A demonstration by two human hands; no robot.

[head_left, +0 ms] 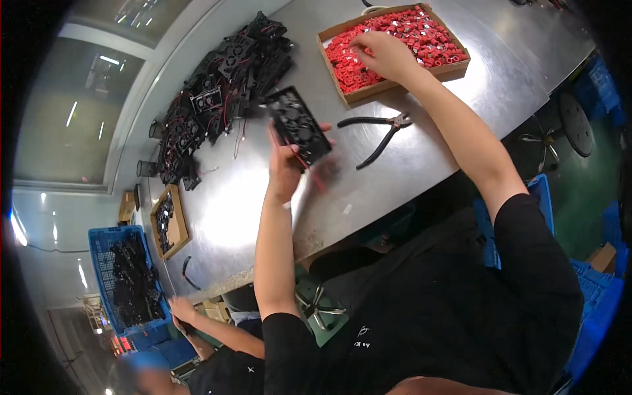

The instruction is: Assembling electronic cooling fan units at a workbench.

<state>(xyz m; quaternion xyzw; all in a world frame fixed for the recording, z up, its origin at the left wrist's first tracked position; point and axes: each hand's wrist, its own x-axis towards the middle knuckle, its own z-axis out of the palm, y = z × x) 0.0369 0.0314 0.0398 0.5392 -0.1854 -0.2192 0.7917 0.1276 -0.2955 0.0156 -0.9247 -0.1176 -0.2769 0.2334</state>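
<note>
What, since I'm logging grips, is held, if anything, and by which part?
Left hand: black fan assembly, by its near end. Right hand: cannot be told.

Workshop, probably: metal bench [224, 204], pliers [397, 122]

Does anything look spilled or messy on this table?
Nothing looks clearly spilled: the red parts lie in their box. Only the black pile looks messy, a jumble with thin wires straying onto the table.

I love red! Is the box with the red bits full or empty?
Mostly full: red pieces spread across nearly the whole cardboard box.
</note>
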